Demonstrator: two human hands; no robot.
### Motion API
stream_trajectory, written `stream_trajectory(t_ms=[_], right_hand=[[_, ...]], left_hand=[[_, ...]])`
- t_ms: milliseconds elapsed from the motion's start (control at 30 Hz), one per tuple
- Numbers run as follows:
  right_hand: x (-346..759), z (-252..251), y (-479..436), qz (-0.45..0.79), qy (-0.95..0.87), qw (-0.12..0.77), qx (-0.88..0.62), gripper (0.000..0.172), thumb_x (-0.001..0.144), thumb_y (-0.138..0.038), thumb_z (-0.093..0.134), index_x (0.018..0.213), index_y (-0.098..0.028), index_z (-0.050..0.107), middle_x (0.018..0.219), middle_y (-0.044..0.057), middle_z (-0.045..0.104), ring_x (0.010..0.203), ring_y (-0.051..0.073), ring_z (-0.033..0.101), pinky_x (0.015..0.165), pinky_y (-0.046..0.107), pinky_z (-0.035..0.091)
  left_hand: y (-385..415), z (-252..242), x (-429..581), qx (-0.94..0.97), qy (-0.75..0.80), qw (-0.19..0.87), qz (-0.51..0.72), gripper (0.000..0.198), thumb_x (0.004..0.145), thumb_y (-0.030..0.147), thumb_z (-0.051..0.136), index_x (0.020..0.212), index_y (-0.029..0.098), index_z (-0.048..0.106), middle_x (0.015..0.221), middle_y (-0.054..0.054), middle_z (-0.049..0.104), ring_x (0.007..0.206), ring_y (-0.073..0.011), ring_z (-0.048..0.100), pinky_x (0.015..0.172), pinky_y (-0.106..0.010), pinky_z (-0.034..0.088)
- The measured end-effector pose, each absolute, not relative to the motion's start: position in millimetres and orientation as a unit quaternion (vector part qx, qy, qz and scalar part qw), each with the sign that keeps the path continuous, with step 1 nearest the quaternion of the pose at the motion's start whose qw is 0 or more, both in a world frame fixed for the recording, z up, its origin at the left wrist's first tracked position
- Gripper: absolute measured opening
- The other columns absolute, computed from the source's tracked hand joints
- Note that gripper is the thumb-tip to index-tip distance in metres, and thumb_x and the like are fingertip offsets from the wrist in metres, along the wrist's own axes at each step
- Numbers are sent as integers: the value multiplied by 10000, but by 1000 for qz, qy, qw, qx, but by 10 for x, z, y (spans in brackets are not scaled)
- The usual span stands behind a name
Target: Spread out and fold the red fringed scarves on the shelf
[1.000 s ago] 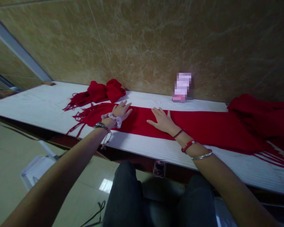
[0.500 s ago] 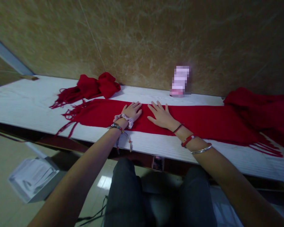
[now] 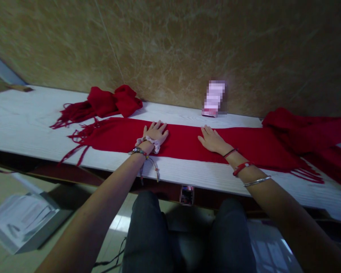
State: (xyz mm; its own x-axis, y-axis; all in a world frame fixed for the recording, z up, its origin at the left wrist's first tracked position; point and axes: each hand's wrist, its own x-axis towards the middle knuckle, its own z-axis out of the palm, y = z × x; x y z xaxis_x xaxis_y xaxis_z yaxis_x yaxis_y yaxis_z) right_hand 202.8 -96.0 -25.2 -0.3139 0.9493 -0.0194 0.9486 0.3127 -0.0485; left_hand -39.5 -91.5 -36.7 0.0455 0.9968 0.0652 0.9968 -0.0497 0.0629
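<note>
The left hand (image 3: 156, 134) and right hand (image 3: 213, 141) lie flat, gripping nothing, on the long scarf (image 3: 183, 143); press softly so wrinkles smooth out.

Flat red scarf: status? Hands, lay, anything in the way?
Left hand, right hand: palms down on the scarf. Scarf laid lengthwise on table. Possible snag: bunched red cloth at its right end.

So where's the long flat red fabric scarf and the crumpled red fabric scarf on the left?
Long flat red fabric scarf (image 3: 183, 141): head view, its smooth middle.
Crumpled red fabric scarf (image 3: 102, 102): head view, its bunched folds.
</note>
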Motion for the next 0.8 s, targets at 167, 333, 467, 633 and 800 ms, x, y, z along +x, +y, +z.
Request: stream_trajectory(t_ms=[167, 333, 467, 633, 800], right_hand=[[1702, -162, -899, 23, -829, 55, -556, 574, 885, -307, 281, 1349, 30, 261, 1439, 208, 209, 1328, 277, 167, 1069, 411, 165], [1101, -167, -922, 43, -879, 64, -471, 543, 888, -308, 283, 1358, -36, 283, 1444, 158, 233, 1323, 251, 196, 1062, 439, 175], [1209, -241, -933, 56, -867, 51, -493, 548, 891, -337, 260, 1364, -59, 277, 1451, 141, 220, 1326, 237, 193, 1062, 451, 171], [1833, -281, -884, 45, -827, 30, -559, 587, 887, -363, 249, 1364, -21, 256, 1450, 168, 200, 1331, 253, 171, 1066, 440, 169], [2437, -323, -859, 36, -785, 16, -619, 613, 887, -369, 270, 1351, 31, 253, 1434, 213, 214, 1326, 275, 178, 1058, 425, 206]], left_hand=[[-882, -397, -410, 714, 698, -5, 50, 538, 875, 467, 221, 1364, 263, 316, 1448, -43, 224, 1322, -298, 174, 1015, -564, 171], [-911, -345, -402, 700, 713, 3, 47, 524, 876, 427, 223, 1356, 247, 331, 1442, -39, 243, 1324, -250, 194, 1030, -509, 209], [-963, -299, -381, 687, 725, 5, 51, 525, 877, 423, 226, 1356, 238, 335, 1442, -52, 242, 1321, -274, 196, 1023, -513, 216], [-974, -281, -368, 684, 728, 9, 48, 517, 881, 418, 227, 1359, 252, 326, 1442, -38, 243, 1322, -283, 185, 1024, -518, 208], [-924, -306, -387, 686, 726, 10, 49, 529, 878, 430, 216, 1368, 253, 311, 1446, -35, 234, 1320, -277, 196, 1028, -511, 205]])
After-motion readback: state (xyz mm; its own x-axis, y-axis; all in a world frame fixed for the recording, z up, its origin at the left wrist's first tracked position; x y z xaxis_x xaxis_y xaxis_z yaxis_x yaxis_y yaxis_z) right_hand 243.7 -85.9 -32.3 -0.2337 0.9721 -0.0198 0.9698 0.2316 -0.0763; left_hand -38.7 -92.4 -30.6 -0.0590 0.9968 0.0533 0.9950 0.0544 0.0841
